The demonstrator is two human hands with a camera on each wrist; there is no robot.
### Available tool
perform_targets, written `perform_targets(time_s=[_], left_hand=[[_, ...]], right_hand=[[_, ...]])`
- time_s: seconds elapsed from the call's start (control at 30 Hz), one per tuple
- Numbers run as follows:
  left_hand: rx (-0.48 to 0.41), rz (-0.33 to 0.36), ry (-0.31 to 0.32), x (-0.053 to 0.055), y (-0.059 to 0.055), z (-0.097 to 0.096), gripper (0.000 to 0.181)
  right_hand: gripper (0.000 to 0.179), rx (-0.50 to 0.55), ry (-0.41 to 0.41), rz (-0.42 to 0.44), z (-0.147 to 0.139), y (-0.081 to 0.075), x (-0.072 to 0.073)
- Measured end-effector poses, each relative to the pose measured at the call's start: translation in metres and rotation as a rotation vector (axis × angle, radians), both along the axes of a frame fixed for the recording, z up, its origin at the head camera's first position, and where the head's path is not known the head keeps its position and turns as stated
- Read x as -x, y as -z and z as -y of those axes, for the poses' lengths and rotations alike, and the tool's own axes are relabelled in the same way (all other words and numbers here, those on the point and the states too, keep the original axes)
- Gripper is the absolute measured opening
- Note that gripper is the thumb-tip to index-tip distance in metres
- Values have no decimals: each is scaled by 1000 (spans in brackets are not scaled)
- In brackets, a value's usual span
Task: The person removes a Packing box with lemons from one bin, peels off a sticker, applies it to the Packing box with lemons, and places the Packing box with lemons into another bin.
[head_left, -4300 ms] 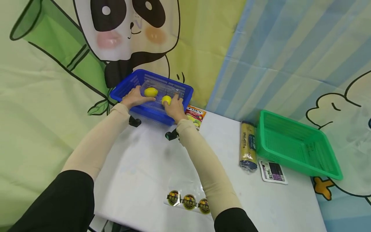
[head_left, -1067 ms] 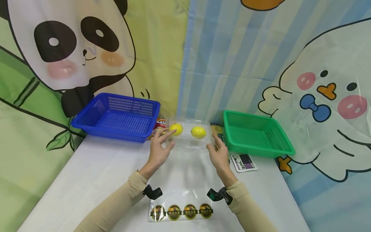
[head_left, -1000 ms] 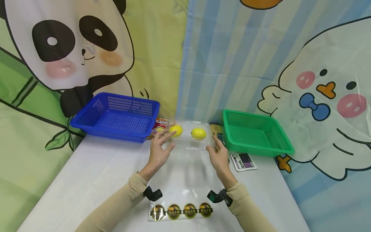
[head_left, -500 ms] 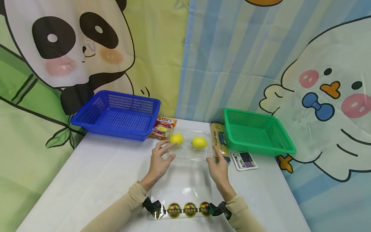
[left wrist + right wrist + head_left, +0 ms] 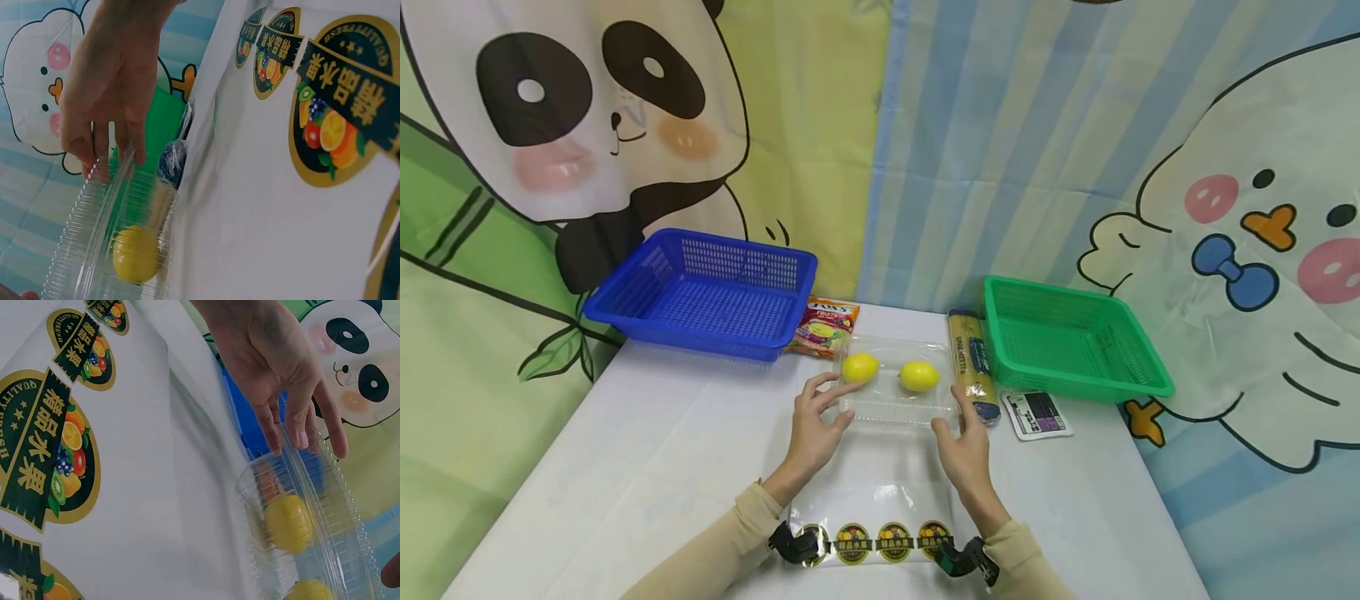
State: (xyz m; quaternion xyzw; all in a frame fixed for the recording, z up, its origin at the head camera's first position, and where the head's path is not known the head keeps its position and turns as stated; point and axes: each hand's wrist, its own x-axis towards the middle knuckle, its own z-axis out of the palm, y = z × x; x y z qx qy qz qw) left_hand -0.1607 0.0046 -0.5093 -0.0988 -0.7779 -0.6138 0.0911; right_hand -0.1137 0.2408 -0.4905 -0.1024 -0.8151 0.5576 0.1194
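A clear plastic clamshell box (image 5: 895, 412) with two yellow lemons, one on the left (image 5: 860, 367) and one on the right (image 5: 919, 377), hangs between both hands over the table. My left hand (image 5: 815, 425) pinches its left end by the rim; the right wrist view shows that hand (image 5: 275, 369) with thumb and fingers on the edge. At the opposite end my right hand (image 5: 964, 454) grips the rim, and in the left wrist view its fingertips meet the plastic. Below lies a transparent bag (image 5: 880, 504) with a row of round fruit labels (image 5: 894, 542).
A blue basket (image 5: 700, 343) stands at the back left, with a Fox's candy packet (image 5: 823, 327) beside it. Toward the back right are a spaghetti pack (image 5: 972, 362), a green basket (image 5: 1078, 387) and a small white and purple packet (image 5: 1037, 415). Patterned curtains hang behind the white table (image 5: 647, 467).
Both hands carried the box with the lemons from the blue basket to the table's middle. Over the last second it came nearer to me, uncovering the candy packet and spaghetti pack.
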Motion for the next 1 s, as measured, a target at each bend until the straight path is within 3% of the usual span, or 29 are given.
perform_targets(time_s=[0.23,0.33,0.43,0.5,0.6,0.67,0.73,0.8,0.87,1.0], left_hand=[[70,-3,-17,0,1,2,40],[159,-73,-73,-4,-7,7,39],[278,-180,-89,-14,-20,16,34],[402,-244,-24,-23,-27,24,27],[659,-250,145,-37,-34,38,18],[829,-204,247,-43,-35,48,21],[948,-122,317,-49,-35,57,31],[1000,-50,368,-52,-32,66,42],[1008,-2,418,-53,-29,71,50],[962,30,479,-54,-19,75,47]], right_hand=[[63,-36,-20,21,0,2,-5],[57,-117,-26,-14,-3,2,-10],[42,-269,-21,-146,-5,0,-19],[30,-391,-28,-265,-6,-1,-27],[19,-539,-122,-366,-6,-4,-42],[16,-608,-262,-336,-4,-5,-52],[17,-663,-443,-236,-2,-5,-61],[25,-723,-607,-108,-1,-4,-69],[33,-790,-716,-5,1,-1,-74],[45,-881,-756,52,1,5,-78]])
